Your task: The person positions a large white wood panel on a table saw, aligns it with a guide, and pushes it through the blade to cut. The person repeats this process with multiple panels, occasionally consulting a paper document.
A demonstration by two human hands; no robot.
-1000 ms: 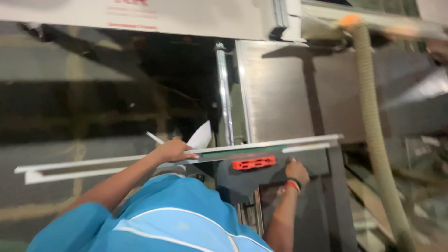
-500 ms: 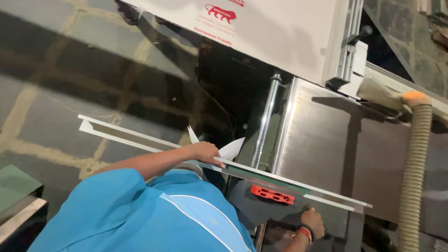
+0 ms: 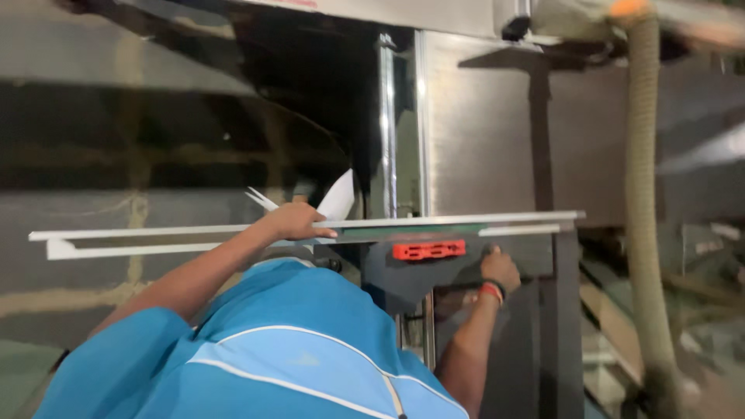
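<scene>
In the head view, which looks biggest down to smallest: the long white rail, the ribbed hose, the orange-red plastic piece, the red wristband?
1. Long white rail
2. Ribbed hose, close in length, so unsure against the rail
3. Orange-red plastic piece
4. Red wristband
</scene>
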